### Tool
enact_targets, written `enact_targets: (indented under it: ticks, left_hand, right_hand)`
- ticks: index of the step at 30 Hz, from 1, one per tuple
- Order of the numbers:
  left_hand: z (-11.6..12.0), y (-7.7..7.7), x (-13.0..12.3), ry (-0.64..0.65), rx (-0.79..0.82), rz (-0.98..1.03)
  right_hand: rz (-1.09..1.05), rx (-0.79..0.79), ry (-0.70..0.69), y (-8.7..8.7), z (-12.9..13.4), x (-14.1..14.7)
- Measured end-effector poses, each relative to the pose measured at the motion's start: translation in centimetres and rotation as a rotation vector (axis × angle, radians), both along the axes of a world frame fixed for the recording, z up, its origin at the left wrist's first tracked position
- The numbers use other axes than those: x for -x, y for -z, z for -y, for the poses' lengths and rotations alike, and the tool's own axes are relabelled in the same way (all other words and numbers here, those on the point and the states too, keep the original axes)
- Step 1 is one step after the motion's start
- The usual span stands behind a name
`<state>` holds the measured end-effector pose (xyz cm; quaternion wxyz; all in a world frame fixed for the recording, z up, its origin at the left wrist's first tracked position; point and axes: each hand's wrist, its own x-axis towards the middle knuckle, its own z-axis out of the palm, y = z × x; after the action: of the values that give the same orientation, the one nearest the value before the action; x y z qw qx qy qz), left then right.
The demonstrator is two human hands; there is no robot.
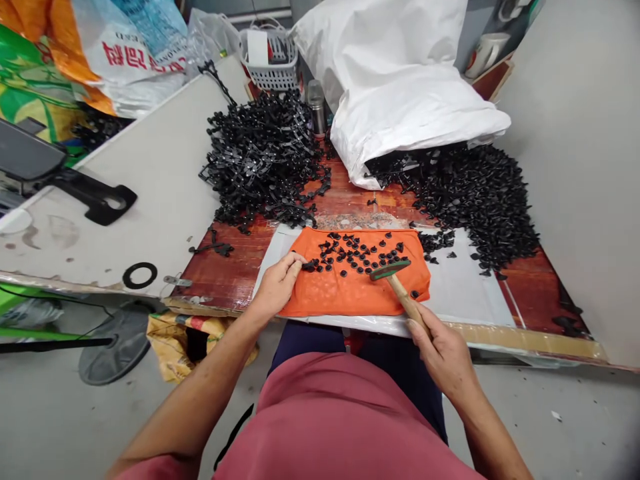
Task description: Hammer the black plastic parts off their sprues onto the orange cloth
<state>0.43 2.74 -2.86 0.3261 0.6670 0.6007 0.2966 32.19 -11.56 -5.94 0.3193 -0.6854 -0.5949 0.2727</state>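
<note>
An orange cloth (345, 295) lies at the front of the red-brown table (215, 280), with many small black plastic parts (353, 265) scattered over its upper half. At the cloth's left edge my left hand (280, 281) pinches a small black part (309, 266) between thumb and fingers. My right hand (443, 347) is wrapped round the wooden handle of a hammer (406, 299). The hammer's green and dark head rests over the right side of the cloth, close to some of the parts.
A heap of black strips (260, 153) stands at the back left. Behind on the right, a white sack (400, 87) opens onto a pile of black parts (490, 200). A grey basket (270, 67), a glass bottle (317, 110) and a black ring (140, 275) are also there.
</note>
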Motion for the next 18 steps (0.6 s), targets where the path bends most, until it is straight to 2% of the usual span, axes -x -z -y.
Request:
enact_targets:
  ticks: [3,10,18]
  left_hand:
    - [0.0,0.1,-0.1,0.051,-0.007,-0.026]
    - [0.1,1.1,-0.5,0.023,-0.037,-0.059]
    - [0.3,0.9,-1.2,-0.021,-0.051,-0.207]
  right_hand:
    - [0.014,-0.023,-0.008,-0.2,-0.1,0.0]
    - [0.033,-0.011,-0.01,-0.3,-0.1,0.0]
    - [0.032,0.052,-0.008,0.1,0.1,-0.1]
